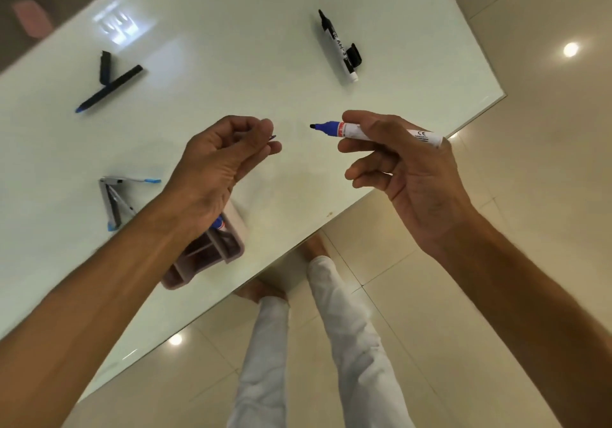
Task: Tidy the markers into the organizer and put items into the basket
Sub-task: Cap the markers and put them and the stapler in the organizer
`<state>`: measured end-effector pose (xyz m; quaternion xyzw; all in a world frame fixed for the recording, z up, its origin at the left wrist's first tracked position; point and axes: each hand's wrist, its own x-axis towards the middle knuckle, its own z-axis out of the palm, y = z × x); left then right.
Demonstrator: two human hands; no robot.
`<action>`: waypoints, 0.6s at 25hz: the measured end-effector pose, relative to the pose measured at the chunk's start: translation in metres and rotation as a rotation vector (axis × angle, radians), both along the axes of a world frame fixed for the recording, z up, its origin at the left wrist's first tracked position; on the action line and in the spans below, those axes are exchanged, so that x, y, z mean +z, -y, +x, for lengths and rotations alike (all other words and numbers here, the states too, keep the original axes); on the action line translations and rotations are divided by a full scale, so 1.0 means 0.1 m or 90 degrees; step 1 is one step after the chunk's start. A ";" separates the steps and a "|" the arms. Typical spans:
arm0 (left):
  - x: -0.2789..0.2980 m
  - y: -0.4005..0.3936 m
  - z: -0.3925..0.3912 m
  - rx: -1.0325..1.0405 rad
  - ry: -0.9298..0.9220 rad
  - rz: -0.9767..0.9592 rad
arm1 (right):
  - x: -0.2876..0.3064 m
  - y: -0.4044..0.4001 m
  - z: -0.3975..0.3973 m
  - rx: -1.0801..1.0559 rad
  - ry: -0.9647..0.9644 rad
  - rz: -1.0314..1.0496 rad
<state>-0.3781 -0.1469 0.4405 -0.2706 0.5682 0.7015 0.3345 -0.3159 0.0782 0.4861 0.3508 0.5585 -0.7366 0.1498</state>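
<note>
Taking the organizer (212,248) at the table's near edge as landmark, and reading leftward first: well up and to its left lies 1 dark pen (109,89) with a blue tip, its loose cap (105,66) touching it. Nearer, just left of the organizer, sit 2 grey-and-blue pieces (114,200), too blurred to name.

The organizer is a pinkish-grey tray with compartments; 1 blue marker (219,222) shows in it, partly hidden by the left wrist. Above it the left hand (222,159) has fingers curled, pinching something small and blue, probably a cap, though I cannot tell for sure.

Right of the organizer and above the table edge, the right hand (400,162) grips the uncapped blue marker (374,131): thumb and fingers clamped on its white barrel, nib pointing toward the left hand. It looks light, stiff and smooth; hold mid-barrel, clear of the wet nib.

Far beyond, to the right, lies 1 black marker (337,46), uncapped, its cap (354,53) just beside it.
</note>
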 end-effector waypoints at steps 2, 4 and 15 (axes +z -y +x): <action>0.18 0.06 0.09 0.012 0.007 0.029 | 0.03 0.15 -0.03 0.029 -0.008 -0.007; 0.30 0.15 0.15 0.012 0.001 0.034 | 0.06 0.31 -0.05 0.065 -0.019 0.002; 0.58 0.67 0.62 -0.092 -0.050 -0.033 | 0.32 1.00 0.05 0.227 -0.065 0.004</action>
